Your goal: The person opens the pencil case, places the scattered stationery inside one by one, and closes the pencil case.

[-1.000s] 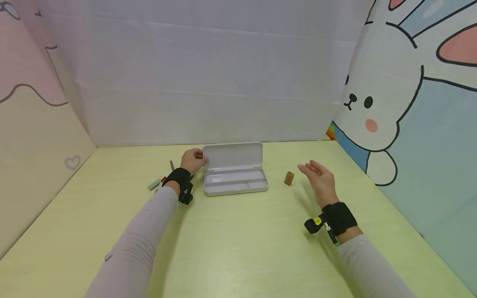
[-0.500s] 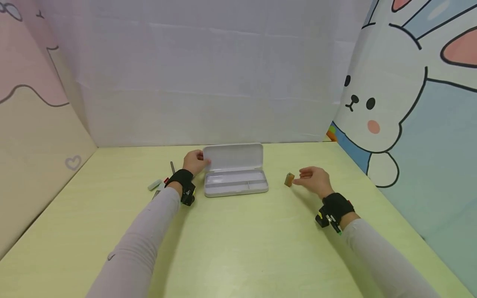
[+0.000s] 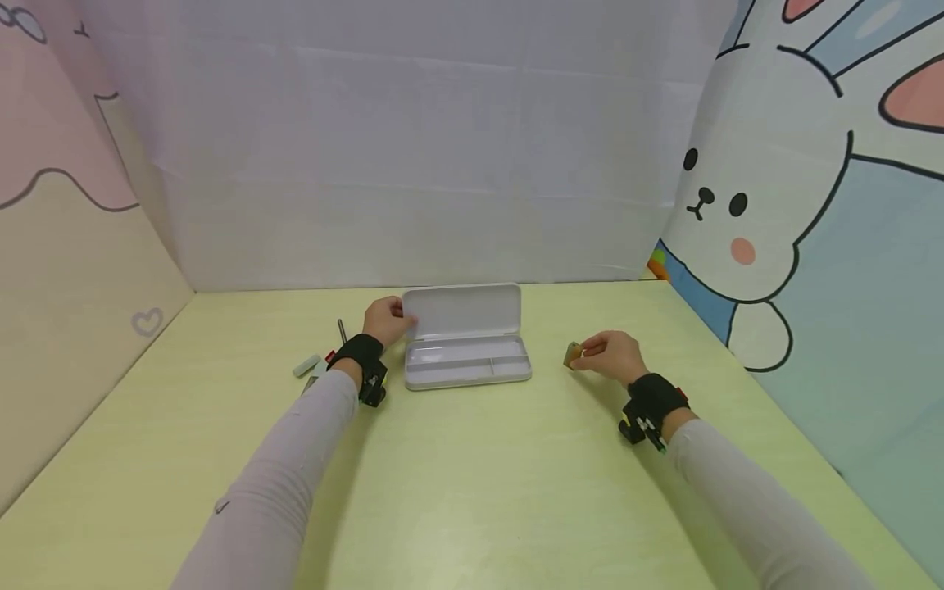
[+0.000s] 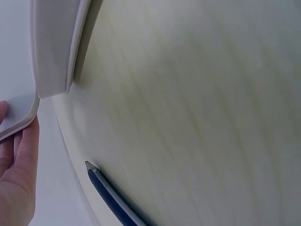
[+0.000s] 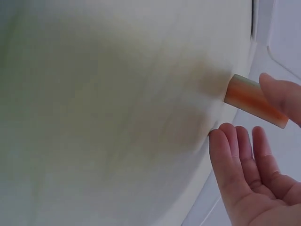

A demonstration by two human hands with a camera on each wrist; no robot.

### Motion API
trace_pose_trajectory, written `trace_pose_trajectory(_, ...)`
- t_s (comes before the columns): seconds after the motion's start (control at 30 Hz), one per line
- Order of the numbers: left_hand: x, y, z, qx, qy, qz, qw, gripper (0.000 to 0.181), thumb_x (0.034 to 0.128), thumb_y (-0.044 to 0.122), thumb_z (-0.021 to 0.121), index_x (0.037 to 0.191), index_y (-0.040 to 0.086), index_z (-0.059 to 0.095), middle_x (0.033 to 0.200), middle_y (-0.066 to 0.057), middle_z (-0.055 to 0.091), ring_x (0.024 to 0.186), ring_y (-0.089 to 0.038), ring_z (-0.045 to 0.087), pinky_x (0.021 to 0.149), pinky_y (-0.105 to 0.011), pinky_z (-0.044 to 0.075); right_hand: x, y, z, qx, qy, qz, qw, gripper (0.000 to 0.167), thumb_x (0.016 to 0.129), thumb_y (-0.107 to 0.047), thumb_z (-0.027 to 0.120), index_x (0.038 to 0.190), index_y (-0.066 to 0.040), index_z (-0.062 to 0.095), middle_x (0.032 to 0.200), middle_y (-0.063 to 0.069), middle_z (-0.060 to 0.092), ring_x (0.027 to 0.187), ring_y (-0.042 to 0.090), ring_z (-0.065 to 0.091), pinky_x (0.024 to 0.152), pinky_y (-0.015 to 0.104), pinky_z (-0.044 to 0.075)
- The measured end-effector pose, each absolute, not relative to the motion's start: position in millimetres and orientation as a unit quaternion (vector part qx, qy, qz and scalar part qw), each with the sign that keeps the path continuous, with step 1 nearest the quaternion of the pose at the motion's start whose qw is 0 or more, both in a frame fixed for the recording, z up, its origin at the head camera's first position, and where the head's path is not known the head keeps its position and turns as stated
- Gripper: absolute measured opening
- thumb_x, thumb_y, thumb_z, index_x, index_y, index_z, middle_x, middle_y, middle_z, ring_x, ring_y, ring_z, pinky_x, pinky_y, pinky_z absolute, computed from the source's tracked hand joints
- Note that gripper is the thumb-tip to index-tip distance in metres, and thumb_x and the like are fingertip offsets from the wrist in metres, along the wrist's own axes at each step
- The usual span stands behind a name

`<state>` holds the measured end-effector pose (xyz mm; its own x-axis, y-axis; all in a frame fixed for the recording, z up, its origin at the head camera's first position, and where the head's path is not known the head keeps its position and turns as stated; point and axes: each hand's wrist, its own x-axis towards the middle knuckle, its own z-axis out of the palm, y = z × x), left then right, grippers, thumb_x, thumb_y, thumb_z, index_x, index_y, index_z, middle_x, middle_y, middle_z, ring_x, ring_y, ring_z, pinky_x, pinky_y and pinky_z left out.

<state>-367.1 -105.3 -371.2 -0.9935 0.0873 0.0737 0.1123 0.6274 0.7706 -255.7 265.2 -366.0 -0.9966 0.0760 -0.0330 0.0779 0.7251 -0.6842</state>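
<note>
An open white pencil case (image 3: 468, 373) lies on the table, its lid (image 3: 463, 311) raised at the back. My left hand (image 3: 387, 319) pinches the lid's left edge; the left wrist view shows the thumb inside and fingers (image 4: 29, 150) behind it. To the right stands a small orange-brown block (image 3: 571, 354) with a greenish side. My right hand (image 3: 610, 356) is at this block. In the right wrist view the thumb overlaps the block (image 5: 249, 100), while the fingers (image 5: 225, 160) are extended and apart from it.
A dark blue pencil (image 4: 113, 197) lies near the left hand. Left of that wrist are a pale green-white piece (image 3: 306, 365), a thin grey stick (image 3: 342, 330) and a red bit (image 3: 329, 356), partly hidden by the arm. A white sheet (image 3: 413, 164) stands behind the table.
My right hand has moved down and left to the small block, its thumb and fingers coming around it. The left hand stays on the lid.
</note>
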Motion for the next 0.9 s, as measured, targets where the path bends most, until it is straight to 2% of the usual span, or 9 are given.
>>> trace_pose_trajectory(0.2,-367,-105,-373,-0.055,-0.902,-0.427,0.025,0.03,0.0874,0.012,0.064,0.111,-0.007,0.063,0.108,-0.025,0.066,0.097,-0.035,0.062,0.079,-0.035,0.049,-265,263,-364,0.044,0.932,-0.36,-0.004,0.031,0.078,-0.017,0.077,0.099,0.003,0.066,0.091,0.015,0.067,0.079,0.022,0.06,0.066,0.024,0.043)
trace_pose_trajectory(0.37,-369,-106,-375,-0.059,-0.902,-0.427,0.035,0.029,0.0862,0.012,0.065,0.109,-0.007,0.064,0.106,-0.026,0.067,0.096,-0.036,0.063,0.079,-0.036,0.05,-269,259,-361,0.02,0.921,-0.387,-0.035,0.029,0.081,-0.016,0.073,0.102,0.002,0.065,0.093,0.014,0.067,0.082,0.02,0.06,0.07,0.023,0.044)
trace_pose_trajectory(0.53,-370,-107,-371,-0.056,-0.9,-0.431,0.031,0.029,0.0861,0.011,0.065,0.109,-0.006,0.064,0.106,-0.025,0.067,0.096,-0.036,0.062,0.079,-0.036,0.05,-272,248,-354,-0.026,0.912,-0.406,-0.055,0.029,0.08,-0.013,0.074,0.103,0.003,0.066,0.096,0.019,0.067,0.086,0.022,0.063,0.072,0.022,0.047)
trace_pose_trajectory(0.7,-372,-107,-367,-0.057,-0.901,-0.428,0.033,0.029,0.086,0.011,0.065,0.109,-0.006,0.064,0.107,-0.026,0.067,0.097,-0.036,0.063,0.08,-0.036,0.05,-273,234,-343,-0.078,0.913,-0.395,-0.057,0.027,0.078,-0.01,0.074,0.101,0.003,0.067,0.099,0.022,0.07,0.088,0.029,0.066,0.073,0.025,0.049)
trace_pose_trajectory(0.9,-373,-104,-363,-0.057,-0.903,-0.425,0.033,0.029,0.0869,0.01,0.065,0.111,-0.006,0.064,0.108,-0.026,0.067,0.1,-0.037,0.062,0.083,-0.039,0.05,-274,221,-336,-0.129,0.914,-0.381,-0.043,0.025,0.077,-0.009,0.075,0.1,0.001,0.069,0.096,0.019,0.07,0.084,0.026,0.066,0.075,0.029,0.052)
